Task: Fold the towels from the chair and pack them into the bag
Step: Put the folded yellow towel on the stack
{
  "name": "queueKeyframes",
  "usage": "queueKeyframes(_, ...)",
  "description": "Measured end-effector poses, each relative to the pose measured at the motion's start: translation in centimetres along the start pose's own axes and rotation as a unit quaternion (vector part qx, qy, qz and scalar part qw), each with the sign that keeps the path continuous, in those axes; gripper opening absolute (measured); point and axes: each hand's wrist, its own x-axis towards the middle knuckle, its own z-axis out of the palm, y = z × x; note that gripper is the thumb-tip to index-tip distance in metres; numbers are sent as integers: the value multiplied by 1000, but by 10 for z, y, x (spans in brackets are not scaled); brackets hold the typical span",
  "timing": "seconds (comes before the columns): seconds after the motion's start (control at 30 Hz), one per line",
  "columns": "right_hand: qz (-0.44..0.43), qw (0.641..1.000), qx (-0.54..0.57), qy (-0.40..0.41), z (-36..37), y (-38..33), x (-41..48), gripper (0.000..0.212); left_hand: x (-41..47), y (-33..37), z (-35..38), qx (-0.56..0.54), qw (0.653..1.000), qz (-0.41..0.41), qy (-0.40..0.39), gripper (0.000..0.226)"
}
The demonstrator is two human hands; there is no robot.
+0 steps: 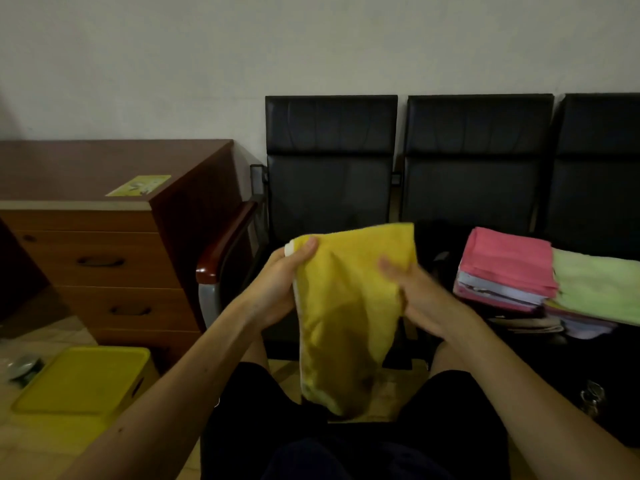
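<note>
The yellow towel (346, 306) hangs in the air between the person's knees. Its white-trimmed left edge is near the wooden armrest (225, 237) but apart from it. Its right edge is well apart from the folded piles, with dark seat showing between, and its lower end dangles above the floor (45, 445). Both hands are on this one towel. The left hand (280, 289) grips the upper left corner, thumb over the front. The right hand (415, 296) is blurred, with fingers lying on the cloth at the right edge, and whether it pinches cannot be told. Three black chairs (330, 133) stand in a row against the wall. Two folded piles sit on them at the right, a pink-topped pile (505, 268) touching a green-topped pile (595, 285). At the left are one wooden drawer unit (104, 258) and one yellow box (79, 379). The towel is plain yellow, creased, and narrower toward the bottom.
</note>
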Motion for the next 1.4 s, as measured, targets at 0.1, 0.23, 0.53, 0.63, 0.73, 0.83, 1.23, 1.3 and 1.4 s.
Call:
queueKeyframes(0.1,50,998,-3,-25,-4,21,-2,82,7,14,-2,-1,999,-29,29,41)
queueKeyframes(0.23,11,999,-4,35,-5,6,1,49,11,15,-9,-45,994,-79,56,44)
queueKeyframes(0.53,-34,993,112,2,8,-9,-8,61,5,-19,-17,-13,991,-104,-89,74)
queueKeyframes(0.63,-40,999,6,-28,1,-9,-8,59,6,-15,-15,40,995,-83,-46,60)
queueKeyframes(0.73,3,991,-133,13,-13,-8,-2,58,14,-5,-17,106,990,-93,24,58)
queueKeyframes(0.83,-5,983,-134,125,-24,-12,6,75,25,4,-15,116,982,-131,74,64)
queueKeyframes(1.23,-57,921,-382,45,-12,-72,16,92,31,74,-22,306,951,7,-52,67)
queueKeyframes(1.3,-34,931,-359,55,-13,-78,19,75,33,80,-22,408,910,28,-67,57)
queueKeyframes(1.4,-29,946,-318,61,-14,-79,22,47,40,85,-24,482,873,25,-69,43)
